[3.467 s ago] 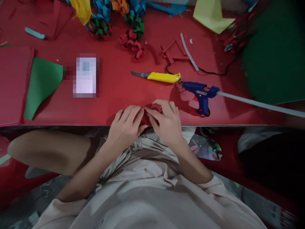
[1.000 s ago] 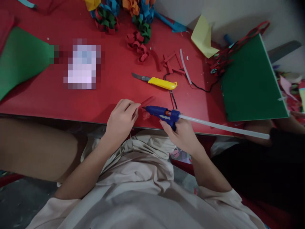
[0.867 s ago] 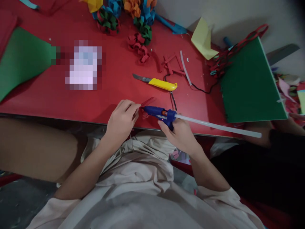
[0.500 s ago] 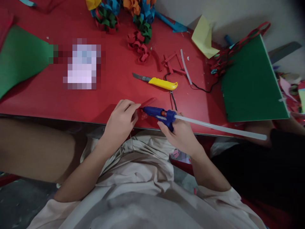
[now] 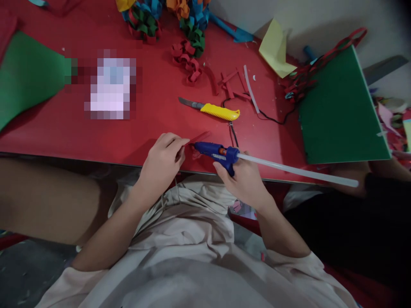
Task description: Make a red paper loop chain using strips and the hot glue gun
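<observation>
Two hands closed, left hand (image 5: 162,162) pinching red paper strip (image 5: 198,137), right hand (image 5: 244,179) gripping blue glue gun (image 5: 215,151)

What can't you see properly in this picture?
All in the head view:
- Pixelated patch on the red table: what lies there is blurred out.
- Red paper piece: partly hidden behind the left hand.
- Glue gun handle: covered by the right hand.
- Paper chains: cut off by the top edge.
</observation>
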